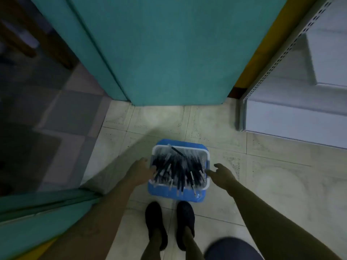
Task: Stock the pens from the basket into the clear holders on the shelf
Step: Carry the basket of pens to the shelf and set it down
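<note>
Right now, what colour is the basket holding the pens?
The basket is blue with a white rim; the head view shows it best.

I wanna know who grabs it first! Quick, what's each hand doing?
Left hand: open, at the left rim of the pen basket, gripping nothing.
Right hand: open, reaching toward the right rim, holding nothing.

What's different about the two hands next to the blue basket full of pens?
The left hand is on the left of the blue basket, and the right hand is on its right. The left hand's fingers lie together and reach over the white rim to the pens. The right hand's fingers are spread with the thumb lifted, and their tips are just at the rim. Both hands are bare and open, and neither holds a pen.
</note>
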Tool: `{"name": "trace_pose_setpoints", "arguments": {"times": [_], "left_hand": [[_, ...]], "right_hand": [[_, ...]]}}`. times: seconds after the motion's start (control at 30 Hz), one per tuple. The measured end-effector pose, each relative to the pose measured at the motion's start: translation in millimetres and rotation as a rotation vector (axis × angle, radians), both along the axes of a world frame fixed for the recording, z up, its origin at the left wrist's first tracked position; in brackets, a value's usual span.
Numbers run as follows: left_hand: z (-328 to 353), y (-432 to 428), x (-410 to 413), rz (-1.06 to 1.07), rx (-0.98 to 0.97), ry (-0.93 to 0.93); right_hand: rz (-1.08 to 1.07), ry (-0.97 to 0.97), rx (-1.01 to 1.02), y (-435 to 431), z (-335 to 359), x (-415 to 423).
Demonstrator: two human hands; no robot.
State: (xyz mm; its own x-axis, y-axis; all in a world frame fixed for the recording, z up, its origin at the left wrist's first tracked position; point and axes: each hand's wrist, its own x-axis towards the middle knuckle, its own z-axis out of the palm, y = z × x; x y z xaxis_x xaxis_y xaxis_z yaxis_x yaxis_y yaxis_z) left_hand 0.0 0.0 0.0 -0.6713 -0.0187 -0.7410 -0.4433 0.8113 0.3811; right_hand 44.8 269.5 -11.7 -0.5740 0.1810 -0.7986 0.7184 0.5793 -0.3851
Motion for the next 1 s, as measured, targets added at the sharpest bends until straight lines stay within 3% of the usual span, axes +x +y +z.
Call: {"name": "trace_pose_setpoints", "arguments": {"times": [0.3,0.53,0.77,1.0], "left_hand": [[-73.5,0.9,-23.8,0.489,0.242,-0.233],[-62.7,-4.9,-27.1,0.668,0.333,-0.266],[28.0,-32.0,-55.4,0.645,0.38,-0.142],[194.6,-73.9,-111.6,0.625,0.433,0.224]], "right_hand": [[-0.319,-0.071,-0.091,-12.4,-76.4,-11.4],[-0.447,-0.105,-0.157,-9.4,-60.3,-19.0],[-0.389,-0.01,-0.184,-25.4,33.7,-66.8],[-0.304,0.329,-0.183,-59.3,197.6,-136.7]]}}
